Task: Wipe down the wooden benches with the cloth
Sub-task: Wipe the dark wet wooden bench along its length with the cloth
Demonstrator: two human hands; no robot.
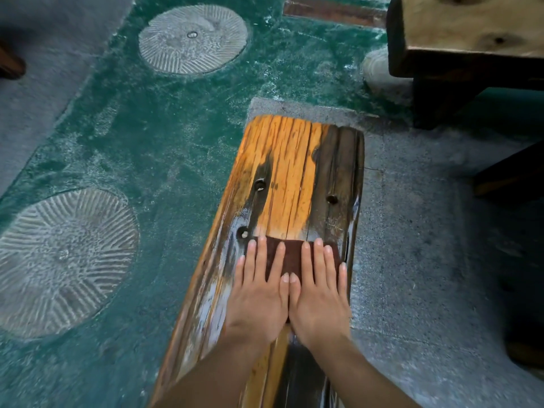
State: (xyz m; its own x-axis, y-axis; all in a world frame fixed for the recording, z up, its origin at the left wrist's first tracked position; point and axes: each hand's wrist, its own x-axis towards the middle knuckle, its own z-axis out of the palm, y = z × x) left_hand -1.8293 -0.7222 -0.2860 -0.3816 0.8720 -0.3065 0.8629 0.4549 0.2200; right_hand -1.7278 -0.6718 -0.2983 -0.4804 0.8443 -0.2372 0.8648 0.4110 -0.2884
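Note:
A long wooden bench [290, 172] runs away from me down the middle of the head view. Its far half is dry orange wood with dark stains and small holes. The near half shines wet. A dark reddish-brown cloth [293, 254] lies flat across the bench top. My left hand [259, 293] and my right hand [319, 293] press side by side on the cloth, palms down, fingers spread and pointing away from me. Most of the cloth is hidden under my hands.
A thick pale wooden table or bench [471, 28] stands at the top right on dark legs. The floor is green on the left with two round grooved stones [192, 38] [63, 260] set in it. Grey concrete [412, 231] lies to the right.

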